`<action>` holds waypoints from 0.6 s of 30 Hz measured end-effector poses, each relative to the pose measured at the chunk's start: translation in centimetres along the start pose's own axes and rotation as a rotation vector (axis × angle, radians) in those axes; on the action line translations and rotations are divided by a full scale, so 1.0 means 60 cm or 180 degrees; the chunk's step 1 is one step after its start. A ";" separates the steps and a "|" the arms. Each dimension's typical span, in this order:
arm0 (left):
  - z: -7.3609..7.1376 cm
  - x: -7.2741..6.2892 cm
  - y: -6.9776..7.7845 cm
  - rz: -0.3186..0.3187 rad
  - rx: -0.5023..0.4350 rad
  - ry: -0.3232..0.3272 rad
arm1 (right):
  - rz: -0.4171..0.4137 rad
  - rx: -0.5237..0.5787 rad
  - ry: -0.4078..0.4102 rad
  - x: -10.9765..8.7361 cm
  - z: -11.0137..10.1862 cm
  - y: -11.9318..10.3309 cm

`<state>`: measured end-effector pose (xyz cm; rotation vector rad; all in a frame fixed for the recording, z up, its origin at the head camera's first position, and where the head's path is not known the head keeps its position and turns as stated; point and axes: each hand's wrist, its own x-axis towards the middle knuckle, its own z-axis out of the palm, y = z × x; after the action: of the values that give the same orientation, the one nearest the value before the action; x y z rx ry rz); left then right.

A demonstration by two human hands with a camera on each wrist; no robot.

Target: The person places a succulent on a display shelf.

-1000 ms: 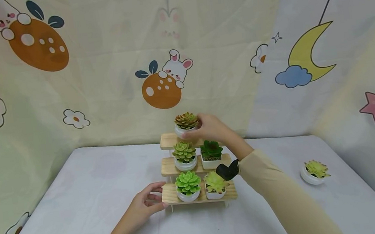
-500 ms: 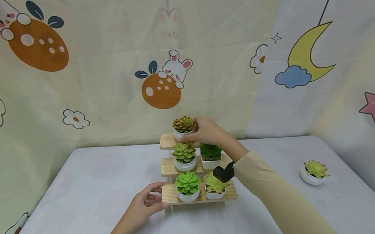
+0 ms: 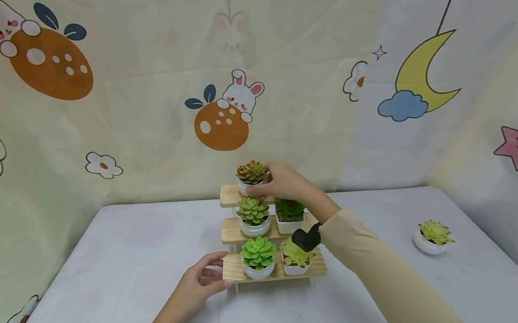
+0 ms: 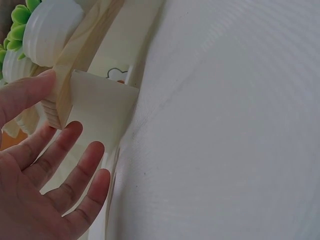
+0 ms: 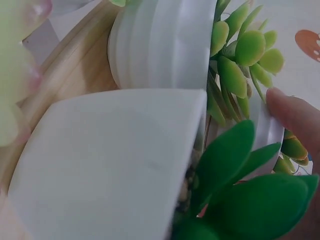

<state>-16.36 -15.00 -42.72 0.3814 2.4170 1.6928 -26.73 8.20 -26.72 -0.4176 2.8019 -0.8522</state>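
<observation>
At the left end of the top tier, my right hand [image 3: 285, 181] grips a white round pot holding a reddish-green succulent [image 3: 252, 172]. In the right wrist view its fingertip [image 5: 275, 100] lies on that pot, mostly hidden behind other plants. My left hand [image 3: 199, 281] pinches the left end of the lowest board of the wooden three-tier plant stand [image 3: 233, 269], thumb and index finger at the board [image 4: 62, 95], the other fingers spread. A pale green succulent [image 3: 253, 210] and a dark green succulent [image 3: 289, 210], partly behind my wrist, occupy the middle tier.
A bright green succulent [image 3: 258, 253] and a yellow-green succulent [image 3: 296, 254] stand on the lowest tier. Another potted succulent [image 3: 433, 237] sits tilted on the white-covered table [image 3: 370, 234] at right. Behind hangs a printed curtain [image 3: 146, 116].
My right hand has brought the reddish-green succulent slightly left and down onto the top tier. The left hand stays at the stand's lowest board.
</observation>
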 end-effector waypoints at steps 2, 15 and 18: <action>0.000 0.000 0.000 0.0001 -0.0016 0.0006 | 0.0011 0.0002 -0.0007 0.000 0.000 0.000; 0.000 -0.001 0.002 0.0004 -0.0032 0.0013 | -0.0066 0.0110 -0.0080 -0.007 -0.009 0.012; 0.000 -0.001 0.003 -0.0005 -0.0026 0.0007 | -0.0106 0.0204 -0.0044 -0.014 -0.013 0.018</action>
<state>-16.29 -14.96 -42.58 0.3765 2.4104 1.7030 -26.36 9.73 -26.63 -0.4597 2.7538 -0.9396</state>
